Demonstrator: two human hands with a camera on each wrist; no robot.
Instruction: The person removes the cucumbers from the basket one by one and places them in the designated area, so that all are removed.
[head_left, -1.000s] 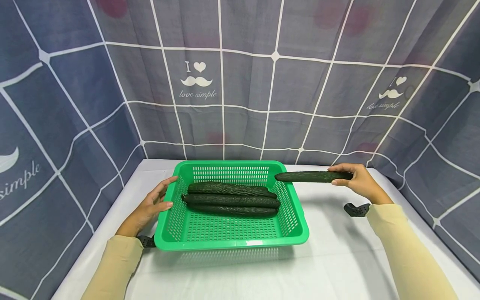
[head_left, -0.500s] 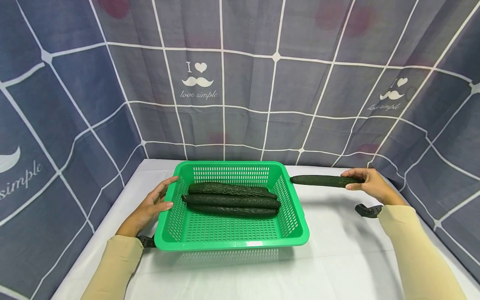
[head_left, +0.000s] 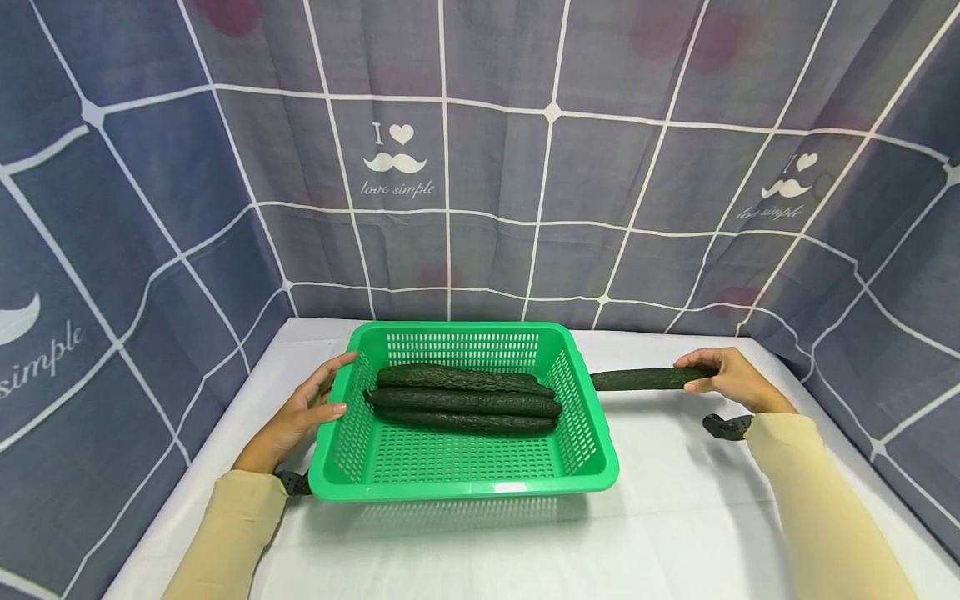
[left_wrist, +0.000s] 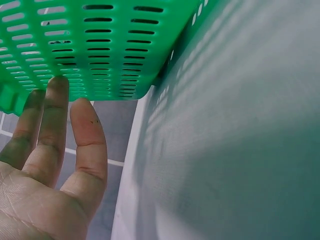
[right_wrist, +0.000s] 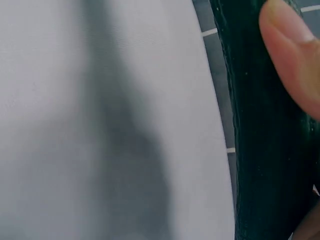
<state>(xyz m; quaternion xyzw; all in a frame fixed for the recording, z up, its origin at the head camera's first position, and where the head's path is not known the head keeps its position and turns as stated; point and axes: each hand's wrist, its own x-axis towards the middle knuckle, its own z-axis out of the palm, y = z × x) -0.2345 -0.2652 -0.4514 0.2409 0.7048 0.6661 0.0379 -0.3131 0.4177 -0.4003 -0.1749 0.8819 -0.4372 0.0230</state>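
A dark green cucumber [head_left: 645, 380] lies in the grip of my right hand [head_left: 731, 381], thumb on the near side and fingers on the far side. It points left, and its tip ends at the right rim of the green plastic basket [head_left: 465, 492]. The right wrist view shows the thumb [right_wrist: 287, 47] pressed against the cucumber [right_wrist: 270, 150]. Several more cucumbers [head_left: 465, 400] lie side by side within the basket. At the basket's left side, my left hand [head_left: 296, 417] touches the rim. Its fingers [left_wrist: 90, 135] reach up, fairly straight, along the outer wall in the left wrist view.
The basket stands on a white-covered table [head_left: 667, 517]. Behind and at both sides hangs a grey curtain [head_left: 487, 167] with white grid lines. A black strap piece [head_left: 727, 427] sits at the right wrist, another black piece [head_left: 294, 482] at the left.
My right hand first carries the cucumber right, away from over the basket's rim. It then lowers toward the table and shifts slightly left. The left hand and basket stay still.
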